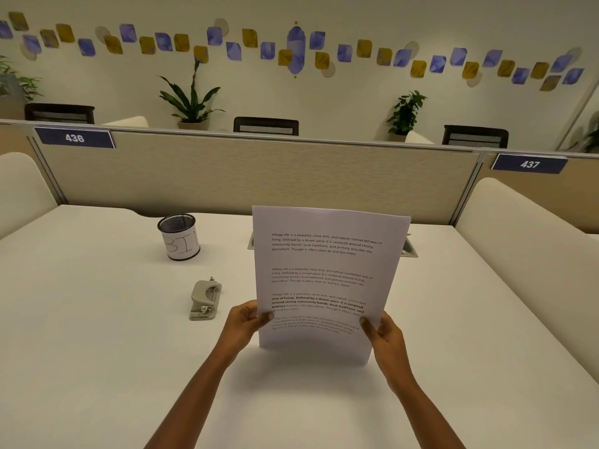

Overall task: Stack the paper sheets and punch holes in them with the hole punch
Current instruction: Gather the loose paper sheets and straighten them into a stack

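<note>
Pinching the paper sheets (324, 270) by their lower side edges, the left hand (246, 322) has its thumb across the printed face and its fingers behind. The right hand (385, 335) grips the opposite edge the same way. The sheets stand nearly upright, printed side toward the person, with the bottom edge low over the tabletop (97, 351). Whether that edge touches the surface cannot be told, nor how many sheets there are.

This looks like the squaring-up step, getting the edges level before any punching. The hole punch (205, 301) lies flat on the tabletop just left of the left hand, apart from the paper and untouched. Farther back on the left stands a mesh cup (180, 236) with a paper label.

The next move probably calls for keeping the edges flush while lowering the stack. One hand must then let go to steady the punch as one edge goes into its slot. The sheets could easily slide out of line during that change of grip.
</note>
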